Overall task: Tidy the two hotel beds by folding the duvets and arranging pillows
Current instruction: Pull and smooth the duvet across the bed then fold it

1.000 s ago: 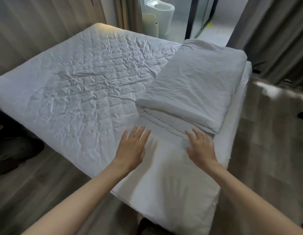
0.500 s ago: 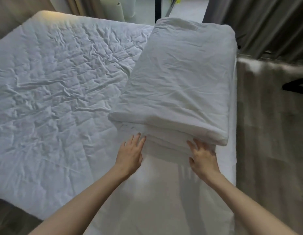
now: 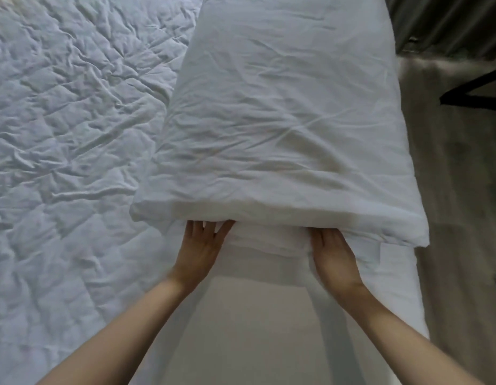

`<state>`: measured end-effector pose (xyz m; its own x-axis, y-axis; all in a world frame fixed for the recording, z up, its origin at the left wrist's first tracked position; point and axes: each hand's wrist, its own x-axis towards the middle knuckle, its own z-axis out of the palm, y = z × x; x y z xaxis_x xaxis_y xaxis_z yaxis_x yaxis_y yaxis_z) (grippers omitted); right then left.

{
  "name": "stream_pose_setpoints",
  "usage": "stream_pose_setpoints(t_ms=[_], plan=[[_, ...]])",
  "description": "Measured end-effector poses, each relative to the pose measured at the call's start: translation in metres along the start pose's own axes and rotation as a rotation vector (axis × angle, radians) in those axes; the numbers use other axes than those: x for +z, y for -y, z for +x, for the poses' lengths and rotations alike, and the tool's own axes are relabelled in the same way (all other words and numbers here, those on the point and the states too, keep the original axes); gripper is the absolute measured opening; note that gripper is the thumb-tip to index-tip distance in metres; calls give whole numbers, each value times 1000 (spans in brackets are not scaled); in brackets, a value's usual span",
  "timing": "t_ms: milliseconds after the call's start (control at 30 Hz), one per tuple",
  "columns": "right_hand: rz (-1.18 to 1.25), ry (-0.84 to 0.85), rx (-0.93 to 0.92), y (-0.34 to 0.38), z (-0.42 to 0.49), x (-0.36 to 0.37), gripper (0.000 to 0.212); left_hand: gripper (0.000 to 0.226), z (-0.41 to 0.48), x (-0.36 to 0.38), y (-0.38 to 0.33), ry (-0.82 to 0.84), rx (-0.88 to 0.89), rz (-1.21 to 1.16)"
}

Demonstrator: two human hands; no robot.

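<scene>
Two bare hands are tucked under the near edge of one thick folded white cotton duvet (image 3: 283,120).

- Left of the left hand (image 3: 201,245): crumpled white quilted mattress cover (image 3: 74,134), spread flat.
- Left hand: fingers straight and spread, tips beneath the duvet's fold, gripping nothing.
- Duvet: oblong stack lying just beyond both hands and stretching away from them.
- Right hand (image 3: 334,252): flat, fingers extended, tips hidden under the same edge.
- Beneath both wrists: smooth white sheet (image 3: 255,329).
- Right of the right hand: grey-brown wooden floor (image 3: 458,218); dark grey curtain (image 3: 441,20) farther off.
</scene>
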<state>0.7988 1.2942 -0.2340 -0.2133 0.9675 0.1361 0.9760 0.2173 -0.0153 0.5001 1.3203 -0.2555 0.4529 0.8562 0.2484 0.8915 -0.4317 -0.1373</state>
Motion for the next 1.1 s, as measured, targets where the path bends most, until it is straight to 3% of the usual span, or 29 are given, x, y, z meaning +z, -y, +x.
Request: stream_pose_setpoints(t_ms=[100, 200, 367, 600, 767, 900, 1100], plan=[[-39, 30, 52, 3, 12, -2, 68, 73, 3, 11, 11, -111, 95, -34], [26, 91, 121, 6, 26, -6, 57, 48, 20, 5, 9, -116, 57, -92], [136, 64, 222, 17, 28, -23, 42, 68, 31, -9, 0, 99, -129, -261], [203, -71, 177, 23, 25, -70, 57, 59, 34, -60, 10, -32, -163, -362], [180, -108, 90, 29, 12, -109, 36, 35, 21, -110, 13, -55, -143, -305], [221, -131, 56, 45, -35, -134, 27, 34, -24, -134, 1, -12, -150, -372], [252, 91, 62, 66, -137, -159, 46, 39, -121, -181, -49, 18, -156, -344]])
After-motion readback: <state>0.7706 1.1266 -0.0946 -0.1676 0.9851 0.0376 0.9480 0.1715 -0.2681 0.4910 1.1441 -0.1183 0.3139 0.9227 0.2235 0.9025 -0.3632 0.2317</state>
